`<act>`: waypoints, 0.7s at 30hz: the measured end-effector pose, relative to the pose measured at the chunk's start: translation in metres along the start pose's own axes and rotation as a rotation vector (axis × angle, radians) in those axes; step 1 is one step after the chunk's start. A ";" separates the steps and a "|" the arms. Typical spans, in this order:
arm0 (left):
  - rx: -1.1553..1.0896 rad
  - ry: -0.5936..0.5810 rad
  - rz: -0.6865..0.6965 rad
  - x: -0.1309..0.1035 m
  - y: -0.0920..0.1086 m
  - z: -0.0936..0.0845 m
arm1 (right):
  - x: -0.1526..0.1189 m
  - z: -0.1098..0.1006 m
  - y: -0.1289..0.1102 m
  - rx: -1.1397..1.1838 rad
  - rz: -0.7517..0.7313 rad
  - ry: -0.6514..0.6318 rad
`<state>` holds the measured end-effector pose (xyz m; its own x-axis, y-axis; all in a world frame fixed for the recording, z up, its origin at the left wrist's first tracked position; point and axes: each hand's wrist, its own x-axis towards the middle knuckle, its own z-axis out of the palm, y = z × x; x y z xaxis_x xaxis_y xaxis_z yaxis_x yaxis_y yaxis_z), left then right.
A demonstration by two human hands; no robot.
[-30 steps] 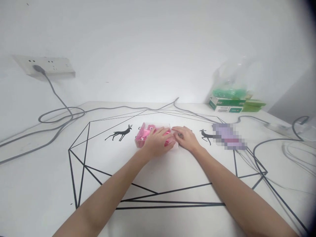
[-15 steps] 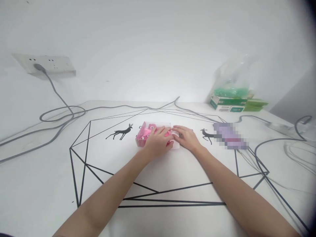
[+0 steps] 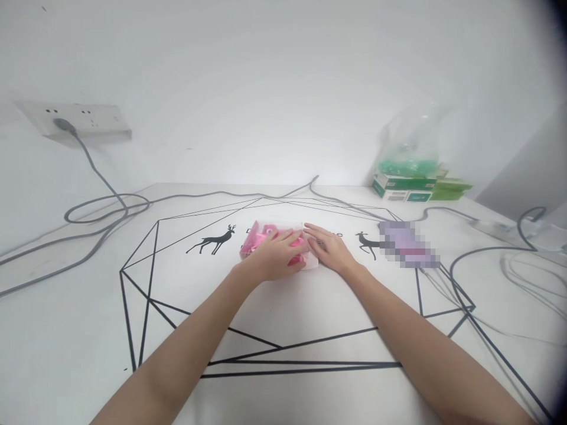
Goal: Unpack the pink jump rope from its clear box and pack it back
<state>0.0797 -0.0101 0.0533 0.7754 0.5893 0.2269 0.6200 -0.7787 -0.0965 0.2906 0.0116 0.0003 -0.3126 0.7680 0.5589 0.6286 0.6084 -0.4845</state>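
Note:
A small clear-sided box (image 3: 248,241) with pink contents lies on the white tabletop in front of me. Inside, a pink item with a round eye-like spot (image 3: 269,229) shows; the rest is partly covered by my fingers. Over the top of the box lies my left hand (image 3: 277,257), its fingers stretched to the right and its thumb apart on the near side. My right hand (image 3: 330,248) rests at the box's right end, fingers extended and fingertips against its pale end flap (image 3: 312,260).
A blurred-out purplish object (image 3: 407,243) lies right of my hands, with cables (image 3: 454,265) beside it. Green-and-white boxes (image 3: 403,188) and a clear bag (image 3: 410,141) stand at the back right. A grey cord (image 3: 100,171) runs from the wall socket (image 3: 104,121) across the table.
My left hand lies flatter over the box, with its wrist shifted left. My right hand stays at the box's right end. The whole view has shifted slightly.

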 end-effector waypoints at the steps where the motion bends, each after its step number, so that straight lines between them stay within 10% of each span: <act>1: -0.016 -0.028 0.012 0.000 -0.002 -0.004 | 0.000 0.000 0.000 0.028 0.018 0.013; 21: -0.109 -0.060 -0.082 -0.002 -0.002 -0.013 | 0.013 0.018 -0.023 0.663 0.461 0.198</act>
<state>0.0759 -0.0124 0.0654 0.7301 0.6615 0.1711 0.6678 -0.7439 0.0266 0.2592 0.0110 0.0064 0.0438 0.9573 0.2857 0.0931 0.2808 -0.9552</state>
